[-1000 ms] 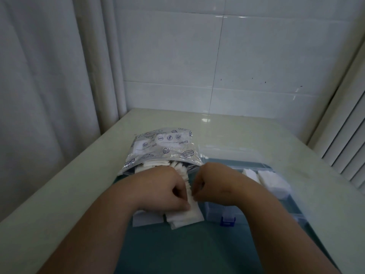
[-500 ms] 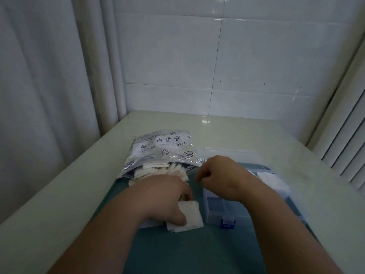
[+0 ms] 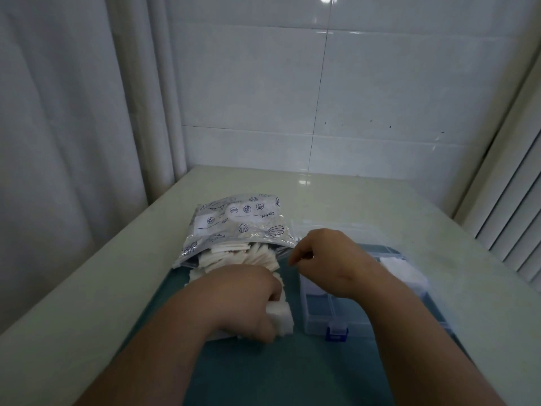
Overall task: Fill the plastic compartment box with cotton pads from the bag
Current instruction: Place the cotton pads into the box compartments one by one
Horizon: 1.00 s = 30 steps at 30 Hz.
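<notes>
Cotton pads [image 3: 281, 316] gripped by left hand [image 3: 243, 300] fingers | right hand [image 3: 330, 259] curled, grip unclear | box [image 3: 322, 320] part-hidden

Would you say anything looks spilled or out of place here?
Yes: cotton pads fan loosely out of the bag mouth onto the teal mat, beside the left hand, rather than staying stacked inside.
</notes>
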Tool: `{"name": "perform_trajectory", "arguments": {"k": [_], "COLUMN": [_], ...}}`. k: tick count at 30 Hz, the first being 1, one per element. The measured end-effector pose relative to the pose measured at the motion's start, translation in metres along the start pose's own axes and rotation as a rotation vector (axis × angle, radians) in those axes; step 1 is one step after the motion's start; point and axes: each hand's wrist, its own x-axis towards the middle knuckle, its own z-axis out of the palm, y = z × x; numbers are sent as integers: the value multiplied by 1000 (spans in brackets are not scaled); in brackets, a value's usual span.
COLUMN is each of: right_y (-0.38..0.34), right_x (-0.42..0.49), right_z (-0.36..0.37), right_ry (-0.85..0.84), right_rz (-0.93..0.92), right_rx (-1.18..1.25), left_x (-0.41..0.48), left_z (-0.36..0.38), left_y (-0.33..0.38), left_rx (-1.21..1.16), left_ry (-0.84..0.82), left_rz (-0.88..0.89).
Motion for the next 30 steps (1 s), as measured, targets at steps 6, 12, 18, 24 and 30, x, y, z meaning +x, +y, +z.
{"name": "perform_trajectory", "arguments": {"k": [6,12,18,24,30], "right_y": [8,17,22,32,27], "right_x": [2,3,-1,-8,-3], "right_z": [-3,-6,-15,-22,-16], "right_ry": [37,90,32,-138,-84], "right_rz": [5,29,41,151,146], "right_rx": [45,102,92,-35,-76], "left_x": [1,5,10,10,13], "left_z": [-5,-5,-2,-2,-4], "left_y": [-14,-16,-15,-8,-6], "left_rx": [-305,-595,-843,-1130,-1241], "left_ry": [223,418,469,456,459], "left_rz": [-59,-108,-158,-237,-278]}}
